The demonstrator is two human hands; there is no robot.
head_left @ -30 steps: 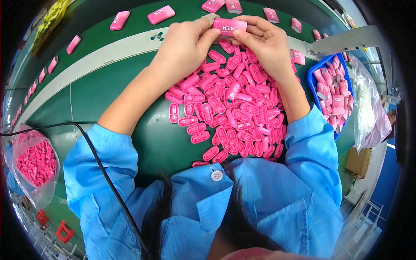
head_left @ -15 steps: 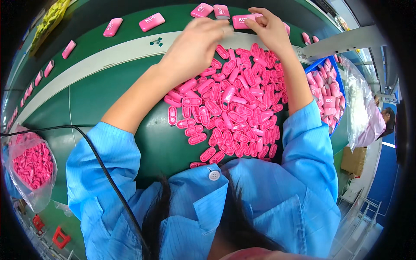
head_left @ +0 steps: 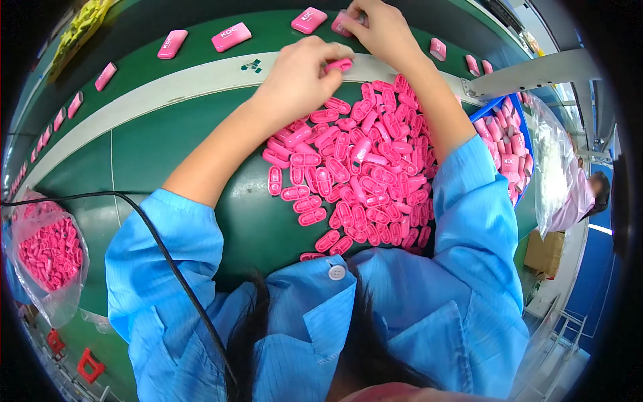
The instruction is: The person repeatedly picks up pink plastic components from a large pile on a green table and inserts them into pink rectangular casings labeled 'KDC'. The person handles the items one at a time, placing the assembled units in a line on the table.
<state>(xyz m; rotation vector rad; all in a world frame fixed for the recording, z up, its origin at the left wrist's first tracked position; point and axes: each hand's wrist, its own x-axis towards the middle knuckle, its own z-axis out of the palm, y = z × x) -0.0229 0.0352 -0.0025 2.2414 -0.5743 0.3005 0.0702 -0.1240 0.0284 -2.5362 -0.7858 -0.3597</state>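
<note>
Left hand point(head_left: 300, 77) pinches pink oval plastic cap point(head_left: 340, 65), we judge for control; half-curled right hand point(head_left: 387, 33) grips pink flattened plastic case point(head_left: 339, 25).

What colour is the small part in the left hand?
The small part is bright pink; head view.

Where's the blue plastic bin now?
Head view, right side: the blue plastic bin sits between the pink oval cap pile and the clear plastic bag.
</note>
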